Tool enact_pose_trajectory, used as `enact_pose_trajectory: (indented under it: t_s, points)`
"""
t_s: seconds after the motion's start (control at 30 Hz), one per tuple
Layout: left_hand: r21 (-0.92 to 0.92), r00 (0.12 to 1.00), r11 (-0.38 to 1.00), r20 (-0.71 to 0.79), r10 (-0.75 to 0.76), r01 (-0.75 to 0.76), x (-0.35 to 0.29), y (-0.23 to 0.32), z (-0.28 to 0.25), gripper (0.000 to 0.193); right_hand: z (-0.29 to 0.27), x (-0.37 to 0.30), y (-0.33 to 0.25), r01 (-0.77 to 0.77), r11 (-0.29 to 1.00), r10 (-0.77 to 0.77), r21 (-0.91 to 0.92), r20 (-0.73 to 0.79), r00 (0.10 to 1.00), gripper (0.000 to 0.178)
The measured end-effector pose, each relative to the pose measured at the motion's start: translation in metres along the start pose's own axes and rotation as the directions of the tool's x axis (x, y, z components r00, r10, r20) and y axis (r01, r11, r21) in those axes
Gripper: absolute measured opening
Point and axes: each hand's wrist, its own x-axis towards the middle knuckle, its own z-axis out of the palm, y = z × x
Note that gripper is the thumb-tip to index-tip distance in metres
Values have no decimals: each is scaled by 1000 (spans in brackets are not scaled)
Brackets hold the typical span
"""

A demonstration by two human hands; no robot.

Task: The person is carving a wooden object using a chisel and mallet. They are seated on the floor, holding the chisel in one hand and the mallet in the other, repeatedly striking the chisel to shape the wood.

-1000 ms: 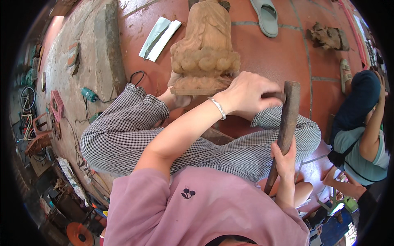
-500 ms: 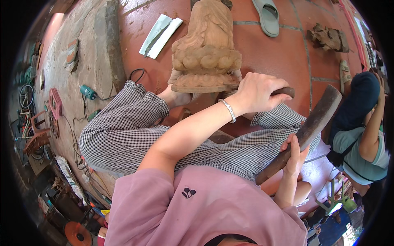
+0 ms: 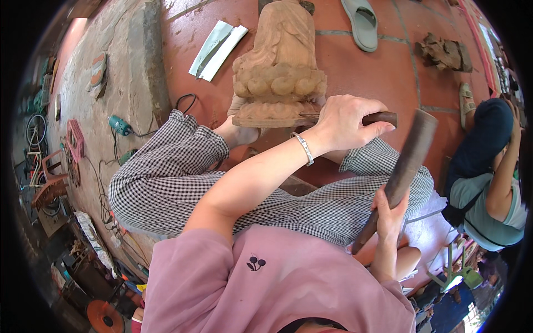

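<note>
A carved wooden statue [image 3: 284, 47] with a lotus-petal base stands in front of me, its base between my feet. My left hand [image 3: 347, 121], with a bracelet at the wrist, is wrapped round the wooden handle of a chisel [image 3: 382, 117]. The chisel's thin blade points left and meets the lower right side of the base; its very tip is hard to make out. At my right thigh, my right hand [image 3: 392, 213] grips a long wooden mallet [image 3: 412, 152] near its lower part. The mallet's thick end is raised, to the right of the chisel handle and apart from it.
Beyond the statue lie white strips [image 3: 217, 51] and a grey slipper [image 3: 362, 25] on red tiles. A rough wood chunk [image 3: 444, 53] is at the far right. Another person [image 3: 486, 177] sits to the right. At left, a green power tool [image 3: 119, 125] with cords rests on a concrete ledge.
The mallet's thick end has swung left, closer to the chisel handle, and my right hand has turned with it. My left hand and the chisel handle have shifted slightly; the statue stays put.
</note>
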Motion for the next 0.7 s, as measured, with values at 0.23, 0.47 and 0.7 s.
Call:
enact_pose_trajectory:
  t_s: [0.23,0.47,0.7]
  points:
    - [88,997,996,69,16,-22,-4,0,-2,33,-7,3,-8,36,983,-38,-179,-11,999,56]
    - [100,993,995,117,0,-12,-5,-1,-7,33,-1,1,-16,49,970,-46,-238,18,999,58]
    - [-1,995,998,70,70,-70,-7,-5,-9,32,6,-4,-19,102,960,-93,-262,46,995,63]
